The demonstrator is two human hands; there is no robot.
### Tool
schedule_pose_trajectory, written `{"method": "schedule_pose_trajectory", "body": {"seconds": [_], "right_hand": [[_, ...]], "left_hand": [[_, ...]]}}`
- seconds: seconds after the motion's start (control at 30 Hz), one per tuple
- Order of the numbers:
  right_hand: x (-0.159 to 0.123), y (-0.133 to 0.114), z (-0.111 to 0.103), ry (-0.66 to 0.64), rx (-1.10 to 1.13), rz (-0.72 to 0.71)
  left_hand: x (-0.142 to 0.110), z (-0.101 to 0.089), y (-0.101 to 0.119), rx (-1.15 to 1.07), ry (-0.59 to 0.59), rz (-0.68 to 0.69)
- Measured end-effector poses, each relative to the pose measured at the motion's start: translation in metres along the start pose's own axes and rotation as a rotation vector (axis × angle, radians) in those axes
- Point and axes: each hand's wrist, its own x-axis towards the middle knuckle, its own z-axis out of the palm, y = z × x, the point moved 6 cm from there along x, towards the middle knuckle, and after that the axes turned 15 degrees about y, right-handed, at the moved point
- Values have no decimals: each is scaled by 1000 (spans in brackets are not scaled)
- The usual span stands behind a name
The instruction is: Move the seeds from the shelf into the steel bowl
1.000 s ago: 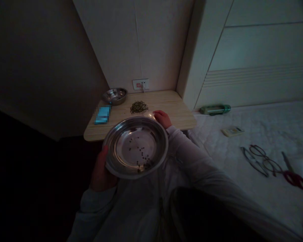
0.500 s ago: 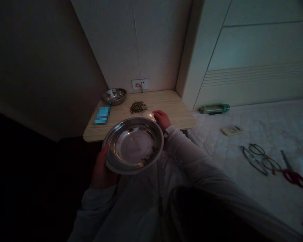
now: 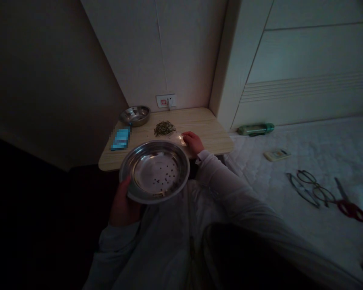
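At the tabletop (image 3: 204, 125), left hand (image 3: 124, 206) grips steel bowl (image 3: 143, 171), right hand (image 3: 193, 143) pinches clear plastic (image 3: 178, 139)

Left sleeve (image 3: 116, 245), lower left of centre: showing pale grey, creasing. Right sleeve (image 3: 238, 189), lower right: also showing pale, wrinkling along the forearm.

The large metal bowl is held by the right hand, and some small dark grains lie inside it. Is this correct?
Not quite: the hand is wrong. The head view shows the left hand holding the large metal bowl, and some small dark grains lie inside it.
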Motion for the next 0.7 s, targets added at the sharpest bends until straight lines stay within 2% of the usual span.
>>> {"method": "schedule_pose_trajectory", "body": {"seconds": [0.17, 0.3, 0.4, 0.53, 0.7], "right_hand": [[1, -1, 2, 0, 57, 7], [1, 0, 2, 0, 72, 22], [2, 2, 1, 3, 59, 13], [3, 3, 0, 6, 41, -8], [3, 2, 2, 5, 47, -5]], "left_hand": [[-4, 2, -13, 30, -25, -127], [-11, 5, -20, 75, 41, -273], [-6, 3, -11, -48, 114, -216], [0, 2, -5, -165, 106, -148], [-9, 7, -21, 17, 55, -297]]}}
